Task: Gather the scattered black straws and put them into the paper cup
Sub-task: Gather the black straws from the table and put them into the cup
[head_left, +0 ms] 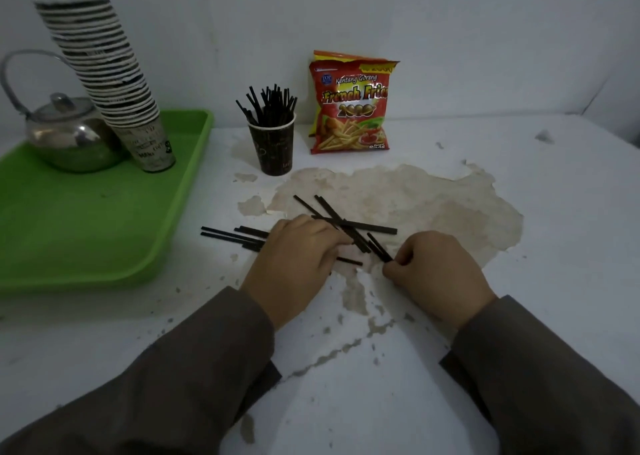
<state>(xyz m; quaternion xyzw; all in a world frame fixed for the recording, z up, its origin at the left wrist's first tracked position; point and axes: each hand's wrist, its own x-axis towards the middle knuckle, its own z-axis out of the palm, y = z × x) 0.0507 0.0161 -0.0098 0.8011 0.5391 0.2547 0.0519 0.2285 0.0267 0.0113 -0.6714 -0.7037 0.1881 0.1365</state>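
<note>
Roughly ten black straws (360, 226) lie crossed on the table (519, 316), well short of the one paper cup (275, 146) already bristling with straws. The left hand (294, 260) rests flat over several; the right hand (440, 267) pinches the end of one.

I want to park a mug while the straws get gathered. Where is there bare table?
Free: the table right of the snack bag, and the near part of the green tray. Crowded: the loose straws under both hands, and the tray's far end with kettle and cup stack.
</note>
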